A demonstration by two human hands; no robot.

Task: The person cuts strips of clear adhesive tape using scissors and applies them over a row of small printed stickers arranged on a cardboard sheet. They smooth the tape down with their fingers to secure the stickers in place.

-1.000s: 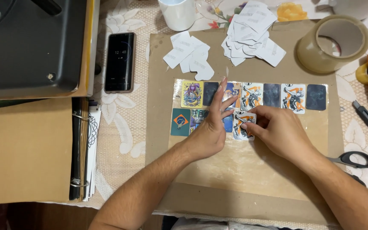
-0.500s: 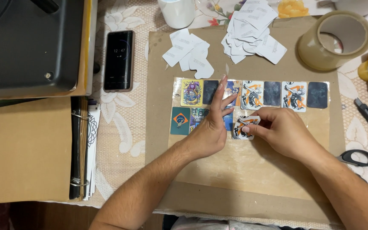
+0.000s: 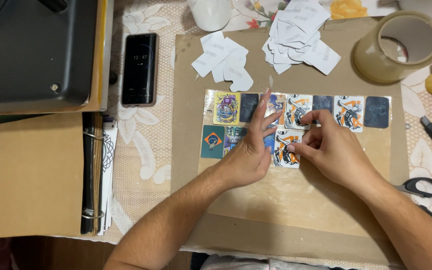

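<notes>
top row of stickers (image 3: 301,109) filled across clear sheet (image 3: 326,200); second row only part done from left, rest of sheet bare. right hand (image 3: 336,155) fingers pinching orange-and-white sticker (image 3: 283,149) just right of sheet's second-row stickers, pressing it flat. left hand (image 3: 251,155) fingers spread, released, holding nothing, resting on sheet beside it. sheet glossy, on matte brown cardboard (image 3: 196,65) on desk. white peeled backings (image 3: 301,35) piled above sheet. tape roll (image 3: 401,47) above sheet's right end, scissors (image 3: 418,187) right of sheet.

Lace-covered table (image 3: 146,150), warm light
</notes>
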